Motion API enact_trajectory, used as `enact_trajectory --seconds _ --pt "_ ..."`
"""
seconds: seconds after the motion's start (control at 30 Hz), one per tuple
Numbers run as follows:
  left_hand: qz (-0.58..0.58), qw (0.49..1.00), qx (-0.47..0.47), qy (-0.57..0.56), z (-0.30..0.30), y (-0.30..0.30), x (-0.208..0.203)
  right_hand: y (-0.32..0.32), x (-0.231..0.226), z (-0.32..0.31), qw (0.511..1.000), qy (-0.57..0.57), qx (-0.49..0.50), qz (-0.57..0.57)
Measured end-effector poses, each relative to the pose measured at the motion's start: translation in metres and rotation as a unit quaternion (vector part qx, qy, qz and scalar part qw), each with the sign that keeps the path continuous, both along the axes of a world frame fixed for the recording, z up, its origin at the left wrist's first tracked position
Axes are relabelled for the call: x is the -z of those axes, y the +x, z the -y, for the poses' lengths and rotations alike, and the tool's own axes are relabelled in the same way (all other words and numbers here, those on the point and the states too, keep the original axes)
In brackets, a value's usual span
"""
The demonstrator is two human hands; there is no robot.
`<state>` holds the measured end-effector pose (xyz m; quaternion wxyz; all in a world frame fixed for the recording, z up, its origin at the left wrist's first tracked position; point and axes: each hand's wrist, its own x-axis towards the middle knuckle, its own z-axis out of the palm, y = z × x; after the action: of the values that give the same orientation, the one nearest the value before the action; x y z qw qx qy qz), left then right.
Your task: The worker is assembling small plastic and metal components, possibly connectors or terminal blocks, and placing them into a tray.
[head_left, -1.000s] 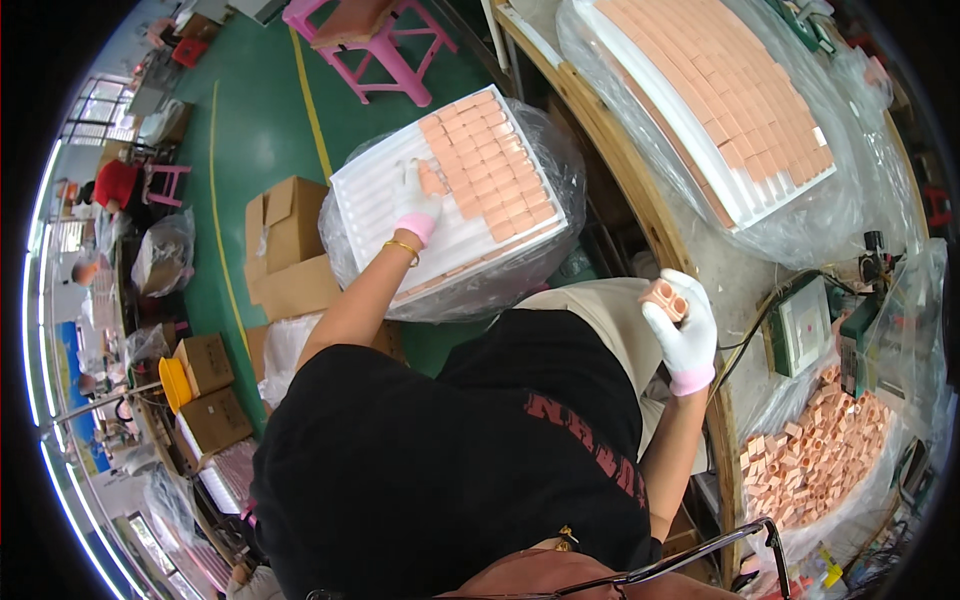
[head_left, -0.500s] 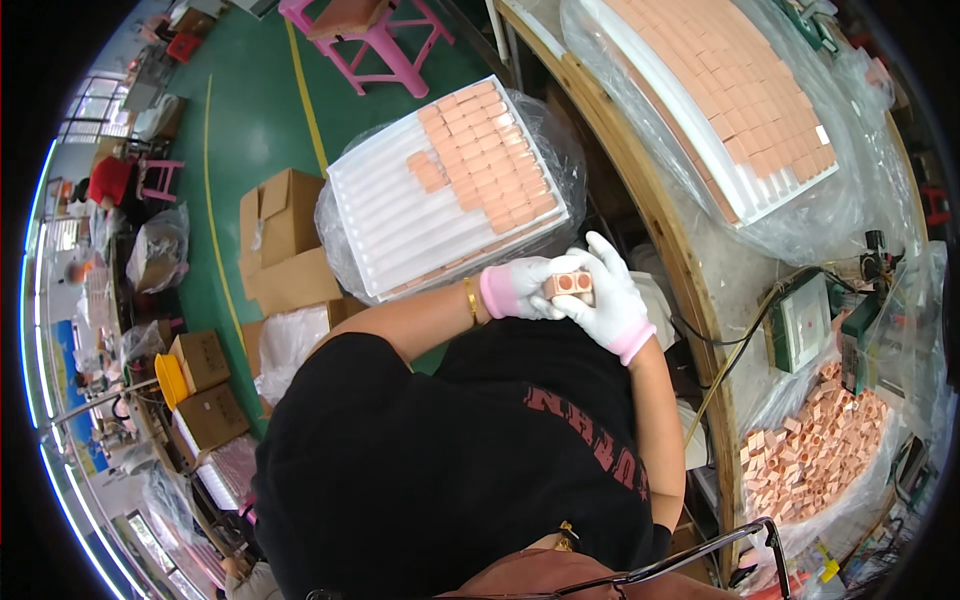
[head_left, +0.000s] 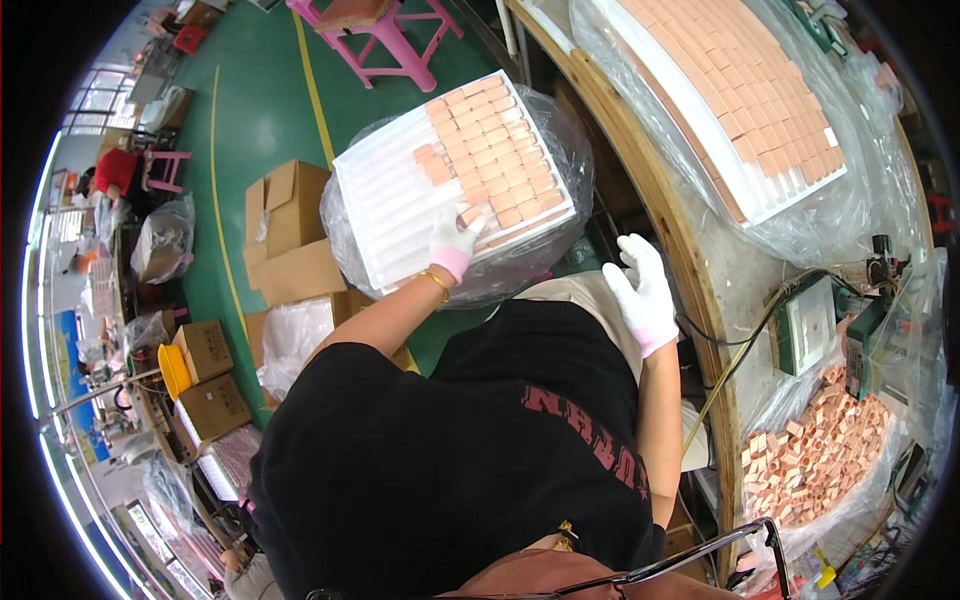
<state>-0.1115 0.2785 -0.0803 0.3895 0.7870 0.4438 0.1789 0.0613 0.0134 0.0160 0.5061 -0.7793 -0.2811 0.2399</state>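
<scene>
My left hand (head_left: 457, 243), in a white glove with a pink cuff, reaches over a white ribbed tray (head_left: 385, 205). Its fingers close on a small copper-coloured block (head_left: 469, 214) at the near edge of the rows. Several rows of like blocks (head_left: 497, 150) fill the tray's right side, while bare white grooves show on its left. My right hand (head_left: 643, 295), gloved the same way, is held in the air beside the bench edge. Nothing is in it, and its thumb and fingers are apart.
On the wooden-edged bench (head_left: 640, 160) at right lies a second tray of blocks (head_left: 745, 95) over clear plastic. Nearer stand a green-framed device (head_left: 805, 322) with cables and a heap of loose blocks (head_left: 815, 460). Cardboard boxes (head_left: 290, 215) and a pink stool (head_left: 385, 45) are on the green floor.
My hands have parted from holding a copper-coloured block together at my lap. The left has gone leftward to the tray with a block; the right has drawn away rightward and opened.
</scene>
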Motion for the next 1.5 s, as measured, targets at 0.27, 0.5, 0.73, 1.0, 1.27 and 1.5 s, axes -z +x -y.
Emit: enact_trajectory --seconds 0.27,0.5,0.73,1.0,1.27,1.5 --pt "-0.061 0.996 0.002 0.073 0.008 0.000 -0.018 0.000 0.004 0.007 0.999 0.017 0.028 -0.043" --pt "-0.005 0.999 -0.047 0.008 -0.001 -0.017 0.029 0.003 0.008 0.012 0.997 0.023 0.048 -0.050" --pt "0.132 0.943 -0.090 -0.290 0.019 0.009 -0.013 0.001 0.003 0.016 0.997 0.031 0.056 -0.052" --pt "0.015 0.990 -0.026 0.141 -0.076 0.007 0.002 0.000 0.002 0.015 0.996 0.024 0.060 -0.060" --pt "0.054 0.979 0.000 0.196 -0.111 0.011 0.035 0.000 0.006 0.015 0.995 0.025 0.059 -0.082" --pt "0.015 0.985 0.069 0.156 -0.118 0.008 0.028 -0.001 0.008 0.016 0.994 0.031 0.054 -0.086"
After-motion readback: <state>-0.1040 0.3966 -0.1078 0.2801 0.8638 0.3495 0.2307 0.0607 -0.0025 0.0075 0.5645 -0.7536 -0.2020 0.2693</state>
